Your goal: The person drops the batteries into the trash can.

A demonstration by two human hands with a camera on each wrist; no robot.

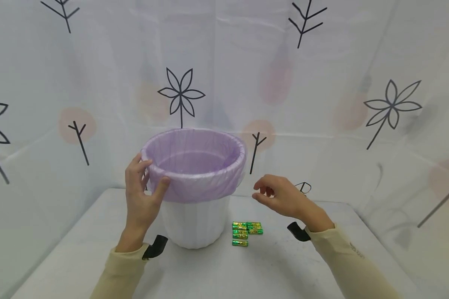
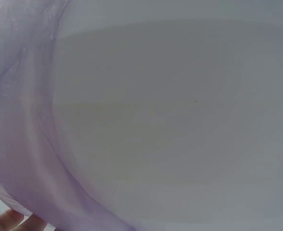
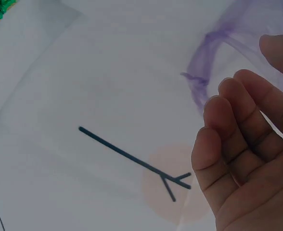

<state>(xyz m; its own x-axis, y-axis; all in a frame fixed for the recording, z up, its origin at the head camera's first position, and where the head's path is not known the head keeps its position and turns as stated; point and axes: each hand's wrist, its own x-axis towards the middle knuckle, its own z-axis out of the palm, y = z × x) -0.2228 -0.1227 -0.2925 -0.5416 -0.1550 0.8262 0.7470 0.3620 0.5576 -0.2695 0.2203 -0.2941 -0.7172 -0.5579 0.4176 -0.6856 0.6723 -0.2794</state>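
Observation:
A white trash can [image 1: 194, 224] stands on the table, with a purple trash bag [image 1: 198, 182] lining it and folded down over the rim. My left hand [image 1: 142, 199] grips its left side at the rim, thumb on the front of the folded bag and fingers round the left edge. In the left wrist view, fingertips [image 2: 16, 221] show at the bag's edge beside the can's white wall. To the right of the can my right hand [image 1: 278, 195] hovers above the table, fingers loosely bent, nothing between them. The right wrist view shows its palm [image 3: 257, 192] near the purple bag.
Several green and gold batteries [image 1: 240, 234] lie in a small group on the white table [image 1: 284, 265], just right of the can's base. A white curtain [image 1: 224, 83] printed with flowers and twigs hangs behind and around the table.

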